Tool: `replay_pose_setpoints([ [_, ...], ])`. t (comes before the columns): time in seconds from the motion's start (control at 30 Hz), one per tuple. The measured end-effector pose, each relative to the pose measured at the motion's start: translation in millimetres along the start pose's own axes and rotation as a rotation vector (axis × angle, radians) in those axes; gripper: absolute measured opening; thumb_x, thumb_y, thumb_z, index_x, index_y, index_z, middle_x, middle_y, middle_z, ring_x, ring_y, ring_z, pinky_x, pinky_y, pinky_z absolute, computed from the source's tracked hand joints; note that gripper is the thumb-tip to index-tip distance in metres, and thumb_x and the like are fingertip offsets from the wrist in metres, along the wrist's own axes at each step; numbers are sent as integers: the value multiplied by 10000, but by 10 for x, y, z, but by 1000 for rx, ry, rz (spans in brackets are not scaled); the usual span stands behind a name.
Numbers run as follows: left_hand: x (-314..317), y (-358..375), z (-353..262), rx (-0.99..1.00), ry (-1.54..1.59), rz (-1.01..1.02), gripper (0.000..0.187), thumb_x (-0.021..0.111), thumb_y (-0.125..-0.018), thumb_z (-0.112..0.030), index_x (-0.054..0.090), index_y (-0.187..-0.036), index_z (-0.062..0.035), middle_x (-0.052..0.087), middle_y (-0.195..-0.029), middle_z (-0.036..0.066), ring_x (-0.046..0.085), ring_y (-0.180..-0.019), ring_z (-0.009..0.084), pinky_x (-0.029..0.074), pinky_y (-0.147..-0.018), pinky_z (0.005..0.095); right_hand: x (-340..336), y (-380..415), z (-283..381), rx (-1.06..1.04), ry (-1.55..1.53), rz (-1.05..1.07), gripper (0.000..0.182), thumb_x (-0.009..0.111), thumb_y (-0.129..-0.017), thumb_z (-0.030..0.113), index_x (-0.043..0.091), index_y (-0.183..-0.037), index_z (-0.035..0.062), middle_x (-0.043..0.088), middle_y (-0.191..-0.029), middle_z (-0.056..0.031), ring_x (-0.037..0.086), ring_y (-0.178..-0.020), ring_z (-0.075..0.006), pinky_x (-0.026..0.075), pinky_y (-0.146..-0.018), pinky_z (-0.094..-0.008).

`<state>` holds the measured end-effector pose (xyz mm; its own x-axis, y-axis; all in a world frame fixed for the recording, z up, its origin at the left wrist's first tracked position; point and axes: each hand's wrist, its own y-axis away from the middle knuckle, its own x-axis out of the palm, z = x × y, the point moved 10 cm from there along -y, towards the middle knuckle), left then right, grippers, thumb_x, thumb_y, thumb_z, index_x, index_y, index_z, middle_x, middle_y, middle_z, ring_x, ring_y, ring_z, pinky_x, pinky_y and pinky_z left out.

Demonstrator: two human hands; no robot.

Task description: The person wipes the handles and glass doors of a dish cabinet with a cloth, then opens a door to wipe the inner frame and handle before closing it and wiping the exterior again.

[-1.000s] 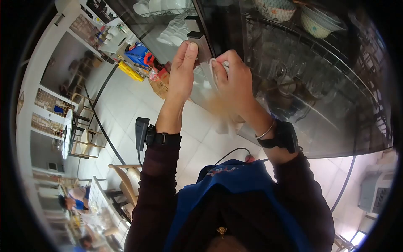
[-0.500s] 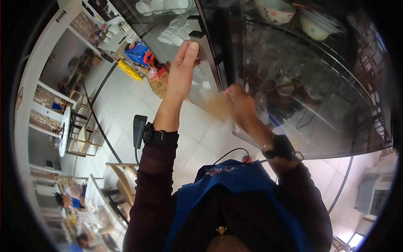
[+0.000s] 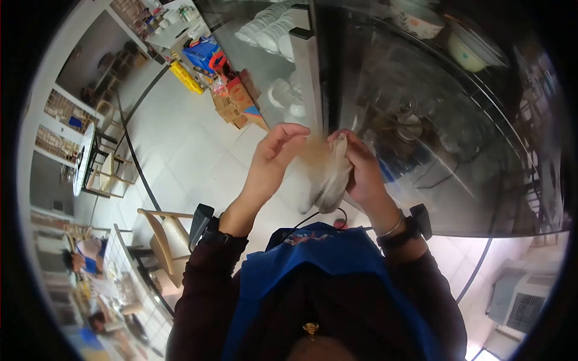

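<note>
A crumpled off-white cloth [image 3: 335,180] hangs from my right hand [image 3: 364,171], whose fingers are closed on its upper edge. My left hand [image 3: 271,157] is beside the cloth, fingers curved toward its blurred upper part; whether they grip it I cannot make out. Both hands are in front of a dark glass-fronted cabinet [image 3: 445,204]. Its door has an upright metal edge with a handle [image 3: 302,33], which neither hand touches. Behind the glass, stacked white dishes [image 3: 268,30] show on the left and patterned bowls [image 3: 416,18] at the upper right.
Cardboard boxes [image 3: 236,103], a blue crate [image 3: 201,55] and a yellow object [image 3: 186,77] lie on the tiled floor. A wooden chair [image 3: 161,240] is close on my left. At lower left, people [image 3: 90,256] are at a table. A grey-white appliance [image 3: 524,304] stands at right.
My left hand has let go of the door handle and come down beside the cloth. My right hand has drawn the cloth back from the door edge. The view has shifted.
</note>
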<state>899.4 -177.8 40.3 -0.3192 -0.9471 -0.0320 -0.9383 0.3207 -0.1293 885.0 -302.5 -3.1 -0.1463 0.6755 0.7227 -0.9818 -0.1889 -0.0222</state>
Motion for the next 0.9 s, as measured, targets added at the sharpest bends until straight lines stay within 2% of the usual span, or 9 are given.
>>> replay_pose_setpoints([
  [0.07,46,110,-130,25,27,23,195,516,-897,-161,541,-1046,-36,545,-1031,35,506,-962,120,408,-854,269,159,-11,-12,10,-33,129,148,429,-911,135,529,-975,46,559,-920,-59,533,-864,-128,429,-784,-263],
  [0.17,54,212,-183,94,31,16,153,538,-874,-93,537,-1012,-29,521,-995,32,498,-942,116,388,-857,252,230,-38,-52,8,1,134,154,428,-913,135,530,-987,47,564,-937,-63,540,-888,-137,434,-806,-273],
  [0.3,-38,434,-379,237,-298,-101,152,610,-797,-27,520,-918,-40,511,-896,42,504,-853,131,411,-794,254,338,-27,-75,-19,-8,180,165,420,-918,140,530,-995,44,565,-961,-71,544,-912,-144,434,-823,-277],
  [0.4,132,567,-499,412,-600,-103,240,683,-726,-74,521,-898,-27,530,-815,84,541,-743,200,448,-652,289,399,-32,-53,-38,-6,169,190,414,-925,156,525,-1031,43,564,-989,-72,542,-929,-146,423,-843,-273],
  [0.53,53,542,-252,192,-660,-82,219,657,-753,-55,525,-921,-8,533,-836,82,560,-745,184,462,-699,292,422,-24,-10,-37,3,102,223,419,-927,176,513,-1081,44,566,-1001,-69,535,-938,-139,409,-858,-268],
  [0.63,-126,535,-69,87,-351,21,243,627,-790,-60,526,-1003,0,535,-834,53,554,-806,134,455,-740,269,358,-19,41,-61,72,41,226,437,-921,175,511,-1090,45,567,-995,-70,530,-932,-131,406,-854,-261],
  [0.77,-422,571,-241,51,141,-107,180,526,-884,-100,561,-1034,-6,574,-890,-2,521,-840,63,413,-779,219,295,3,113,-110,217,101,213,480,-899,144,516,-1081,40,573,-984,-66,526,-905,-112,404,-827,-243],
  [0.83,-541,594,-271,50,136,-113,183,507,-898,-114,570,-1033,-7,567,-904,-12,509,-855,60,393,-790,206,320,45,121,-97,312,48,180,502,-888,125,540,-1045,47,582,-946,-45,516,-878,-95,398,-801,-229],
  [0.9,-611,595,-286,47,132,-130,193,487,-912,-129,579,-1031,-9,561,-919,-22,497,-870,58,373,-801,193,360,63,72,-82,606,79,149,508,-887,123,561,-1009,54,583,-892,-18,514,-845,-83,395,-784,-220],
])
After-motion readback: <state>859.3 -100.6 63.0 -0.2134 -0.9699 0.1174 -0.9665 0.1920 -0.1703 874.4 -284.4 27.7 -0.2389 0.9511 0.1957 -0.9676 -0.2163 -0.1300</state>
